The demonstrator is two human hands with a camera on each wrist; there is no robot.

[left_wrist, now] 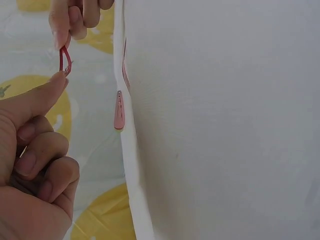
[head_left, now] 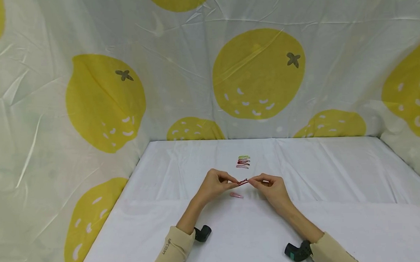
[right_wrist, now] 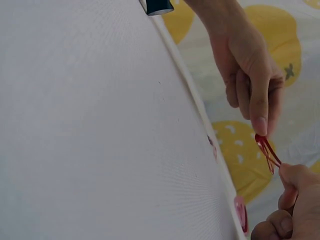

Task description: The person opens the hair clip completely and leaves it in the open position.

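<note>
Between my two hands, a red snap hair clip is held up over the white table, its frame and prongs spread apart in the right wrist view. My left hand pinches one end between thumb and index finger. At the opposite end, my right hand pinches it the same way, the other fingers curled in. Just below the hands lies a pink snap hair clip; the left wrist view also shows this pink clip.
Farther back on the white-covered table, several hair clips in green, red and pink lie in a short column. A curtain printed with yellow lemons hangs behind and at the sides. Black devices sit at both wrists.
</note>
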